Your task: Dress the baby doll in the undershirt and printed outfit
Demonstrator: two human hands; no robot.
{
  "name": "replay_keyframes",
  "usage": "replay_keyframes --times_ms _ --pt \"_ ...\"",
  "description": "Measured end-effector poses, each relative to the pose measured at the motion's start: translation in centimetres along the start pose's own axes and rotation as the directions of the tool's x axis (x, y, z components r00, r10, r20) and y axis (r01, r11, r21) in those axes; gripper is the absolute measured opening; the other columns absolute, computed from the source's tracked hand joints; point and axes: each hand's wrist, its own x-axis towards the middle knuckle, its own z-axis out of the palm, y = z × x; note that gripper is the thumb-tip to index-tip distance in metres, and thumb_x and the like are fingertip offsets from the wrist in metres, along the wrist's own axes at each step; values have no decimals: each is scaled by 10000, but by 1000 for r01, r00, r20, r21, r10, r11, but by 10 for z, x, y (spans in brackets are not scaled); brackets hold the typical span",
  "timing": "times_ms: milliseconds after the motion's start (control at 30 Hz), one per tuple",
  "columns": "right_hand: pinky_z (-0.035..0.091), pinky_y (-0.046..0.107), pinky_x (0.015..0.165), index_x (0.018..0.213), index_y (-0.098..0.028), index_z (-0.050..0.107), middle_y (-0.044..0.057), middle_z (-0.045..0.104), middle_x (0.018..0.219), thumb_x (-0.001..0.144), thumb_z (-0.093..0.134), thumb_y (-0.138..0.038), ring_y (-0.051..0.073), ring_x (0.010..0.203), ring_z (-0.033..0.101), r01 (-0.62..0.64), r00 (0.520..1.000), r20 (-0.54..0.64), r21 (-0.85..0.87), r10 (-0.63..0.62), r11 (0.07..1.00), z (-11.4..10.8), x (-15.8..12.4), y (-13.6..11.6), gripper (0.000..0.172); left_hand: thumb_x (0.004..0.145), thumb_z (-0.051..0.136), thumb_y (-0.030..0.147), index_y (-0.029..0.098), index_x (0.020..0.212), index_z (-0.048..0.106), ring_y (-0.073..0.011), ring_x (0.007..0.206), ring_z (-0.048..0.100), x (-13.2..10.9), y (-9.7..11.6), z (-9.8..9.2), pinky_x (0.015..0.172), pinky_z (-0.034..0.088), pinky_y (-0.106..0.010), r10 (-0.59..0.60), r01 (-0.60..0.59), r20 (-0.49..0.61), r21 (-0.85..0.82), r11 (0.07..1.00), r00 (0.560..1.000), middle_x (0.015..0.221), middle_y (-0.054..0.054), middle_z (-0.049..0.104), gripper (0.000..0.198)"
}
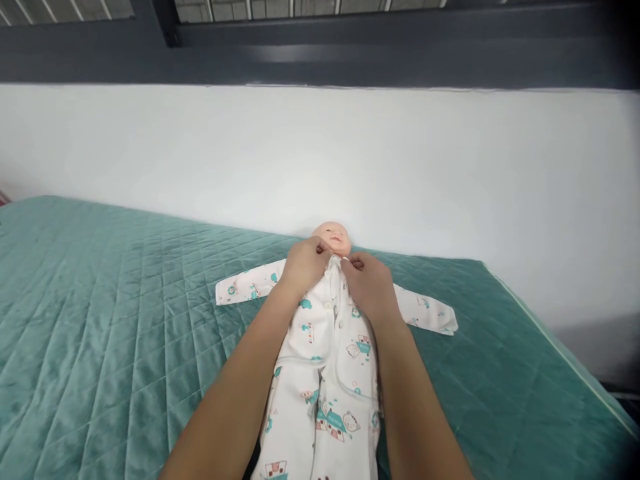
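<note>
A baby doll (336, 235) lies on its back, its head close to the white wall. It wears a white printed baby jacket (313, 333) with sleeves spread to both sides and snaps down the front. The jacket's front edges part slightly below the neck. Beneath it are matching white pants (295, 413). My left hand (306, 263) pinches the jacket's collar on the left side, just under the doll's chin. On the right side of the collar, my right hand (369, 279) is also closed in a pinch on the fabric. My fingers partly cover the neckline.
A green quilted bedspread (125, 333) lies under the doll. Behind it rises a white wall (200, 153), with a dark window frame (350, 50) and bars above. The bed's edge (555, 340) slopes down at the right.
</note>
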Motion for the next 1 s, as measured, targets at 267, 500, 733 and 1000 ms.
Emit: replay_keyframes --times_ms 267,500,733,1000 --pt "465 299 720 827 -180 758 40 742 821 729 698 -398 186 764 626 -49 999 39 369 37 928 2 0 -5 246 874 608 222 192 801 676 -199 857 669 -6 -3 0 796 472 -311 27 -28 -26 -38 999 999 918 -57 753 104" --pt "494 365 880 869 -197 802 47 776 928 761 688 -378 243 921 673 1 999 32 324 -12 946 6 1 1 240 901 574 202 183 823 614 -149 748 615 -12 -3 1 720 436 -272 57 -71 -79 -184 980 995 809 -21 695 89" --pt "490 358 947 915 -225 805 34 760 1062 809 655 -374 222 1018 666 159 986 -13 412 -169 897 9 7 17 237 900 580 243 179 827 614 -127 689 592 -12 -3 11 688 438 -249 41 -57 -56 -321 945 998 733 3 655 102" --pt "500 345 851 922 -224 791 51 721 1030 784 667 -360 194 916 633 164 986 -36 352 -161 921 9 4 13 230 885 592 247 165 857 669 -137 758 628 -13 -6 10 717 461 -251 20 -32 -44 -293 956 999 827 -27 720 115"
